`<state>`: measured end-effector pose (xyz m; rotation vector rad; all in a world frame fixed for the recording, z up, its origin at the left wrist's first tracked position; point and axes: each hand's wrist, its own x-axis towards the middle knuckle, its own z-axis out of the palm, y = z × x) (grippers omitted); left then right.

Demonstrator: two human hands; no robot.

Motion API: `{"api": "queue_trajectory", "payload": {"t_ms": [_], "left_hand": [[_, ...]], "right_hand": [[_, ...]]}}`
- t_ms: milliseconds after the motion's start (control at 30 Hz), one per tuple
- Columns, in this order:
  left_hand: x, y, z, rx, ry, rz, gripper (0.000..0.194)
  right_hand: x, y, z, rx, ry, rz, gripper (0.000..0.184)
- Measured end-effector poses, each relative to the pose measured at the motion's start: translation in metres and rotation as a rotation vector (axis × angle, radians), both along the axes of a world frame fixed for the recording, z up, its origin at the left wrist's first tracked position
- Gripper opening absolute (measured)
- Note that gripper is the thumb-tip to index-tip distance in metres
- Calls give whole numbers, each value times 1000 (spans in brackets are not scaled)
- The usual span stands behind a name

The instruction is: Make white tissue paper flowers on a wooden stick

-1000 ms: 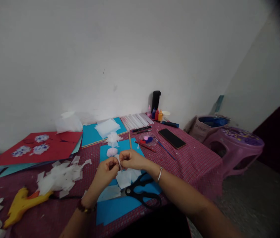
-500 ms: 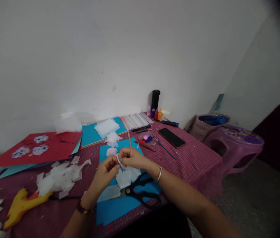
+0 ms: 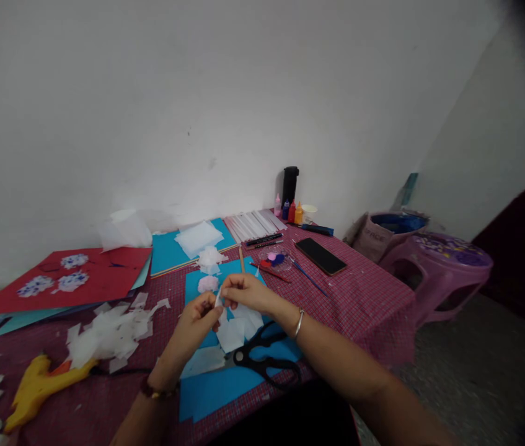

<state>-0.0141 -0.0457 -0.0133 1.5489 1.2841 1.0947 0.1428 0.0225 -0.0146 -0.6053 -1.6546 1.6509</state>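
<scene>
Now the small white paper pc [image 3: 218, 300] stands narrower, more upright than a sec ago, pinched btwn your L hand [image 3: 193, 323] & R hand [image 3: 250, 293] fingertips, scissors [image 3: 247, 359] just nearer you than R hand, so prob. mid-fold.

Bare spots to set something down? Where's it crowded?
Most room: pink-red checked tablecloth between black rectangular phone, slim blue paintbrush and the cloth's right edge. Crowded: around left hand and right hand, with blue paper sheet, white paper squares, black-handled scissors.
</scene>
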Motion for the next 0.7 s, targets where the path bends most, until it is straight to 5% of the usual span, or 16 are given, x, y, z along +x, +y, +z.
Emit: {"api": "queue_trajectory", "payload": {"t_ms": [100, 267, 533, 700], "left_hand": [[-3, 0, -2, 0, -76, -32, 16], [-4, -1, -4, -43, -140, -108, 13], [-7, -5, 4, -49, -171, -238, 12], [-16, 0, 5, 33, -223, -4, 10]], "right_hand": [[6, 0, 7, 85, 64, -68, 10], [11, -6, 10, 177, -57, 266, 49], [5, 1, -2, 167, -92, 132, 19], [6, 0, -1, 160, -109, 10, 16]]}}
